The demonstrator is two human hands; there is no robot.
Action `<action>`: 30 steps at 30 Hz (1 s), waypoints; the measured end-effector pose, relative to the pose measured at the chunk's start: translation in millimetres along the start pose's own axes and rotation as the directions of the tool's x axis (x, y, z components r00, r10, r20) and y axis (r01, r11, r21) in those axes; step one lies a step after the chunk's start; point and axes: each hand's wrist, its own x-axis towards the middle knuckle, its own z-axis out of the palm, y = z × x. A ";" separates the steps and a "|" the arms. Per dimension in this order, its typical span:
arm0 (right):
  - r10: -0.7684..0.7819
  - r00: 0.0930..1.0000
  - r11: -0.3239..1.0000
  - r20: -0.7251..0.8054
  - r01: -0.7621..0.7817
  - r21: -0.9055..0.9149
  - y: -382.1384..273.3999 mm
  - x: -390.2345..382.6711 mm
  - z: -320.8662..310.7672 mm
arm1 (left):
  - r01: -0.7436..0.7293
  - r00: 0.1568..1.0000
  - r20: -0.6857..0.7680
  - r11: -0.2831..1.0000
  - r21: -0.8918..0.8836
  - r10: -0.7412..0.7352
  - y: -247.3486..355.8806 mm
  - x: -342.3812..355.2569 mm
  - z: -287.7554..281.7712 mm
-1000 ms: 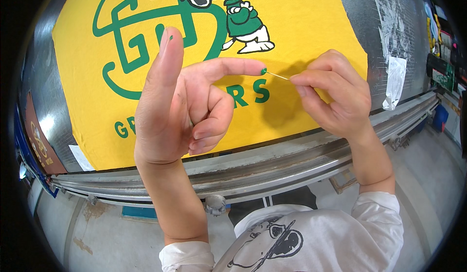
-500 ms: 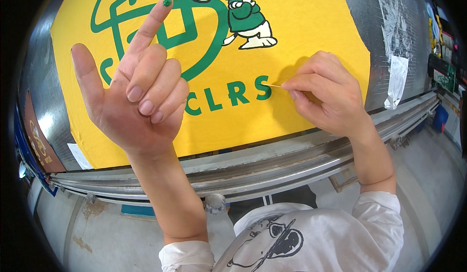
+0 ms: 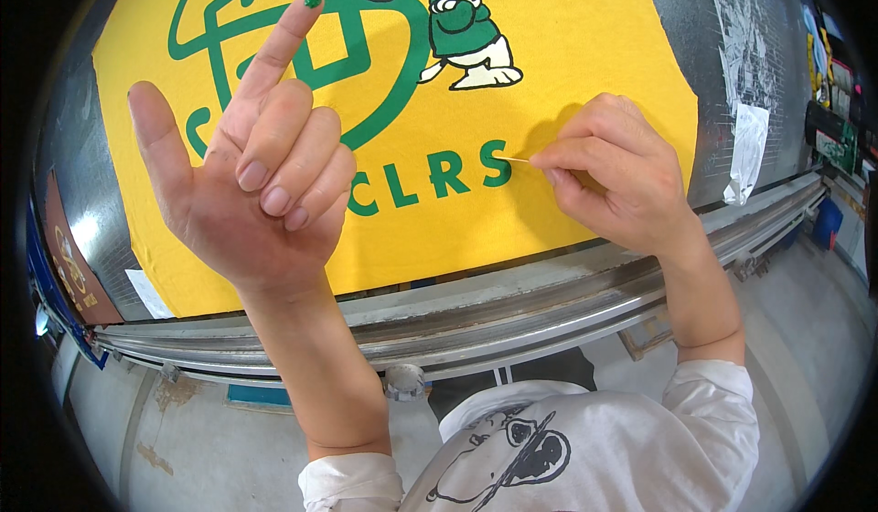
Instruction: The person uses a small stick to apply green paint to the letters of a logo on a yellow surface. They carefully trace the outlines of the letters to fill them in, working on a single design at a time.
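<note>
A yellow cloth panel (image 3: pixel 585 45) printed with a green emblem, a cartoon figure in a green top and a row of green letters lies under both hands. Between thumb and forefinger, my right hand (image 3: pixel 626 178) pinches a thin wooden toothpick (image 3: pixel 519 160). Its tip meets the last green letter (image 3: pixel 495 172) of the row; whether it touches or hovers I cannot tell. My left hand (image 3: pixel 265 178) is held palm up over the cloth's left part, holding nothing. Its thumb and forefinger are stretched apart, the other fingers curled. Wet-looking green ink (image 3: pixel 313 0) sits on the forefinger tip.
The cloth lies on a dark printing table (image 3: pixel 681 18) with a metal rail (image 3: pixel 512 301) along its near edge. White tape (image 3: pixel 748 150) sticks to the table at right. A brown printed piece (image 3: pixel 78 256) lies at far left.
My left hand has shifted very slightly up and to the left. My right hand and the toothpick stay at the same letter.
</note>
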 end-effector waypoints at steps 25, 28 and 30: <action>0.046 0.999 0.999 0.003 -0.047 0.026 -0.9 -1.0 -1.4 | -0.009 1.000 -0.007 0.999 0.037 0.010 0.8 -0.6 0.0; 0.045 0.999 0.999 0.003 -0.045 0.021 -0.6 -1.3 -1.6 | -0.011 1.000 -0.012 0.999 0.039 0.011 -0.4 0.3 2.0; 0.037 0.999 0.999 0.000 -0.037 0.015 -0.6 -0.7 -1.0 | -0.013 1.000 -0.015 0.999 0.044 0.014 -0.7 0.2 2.7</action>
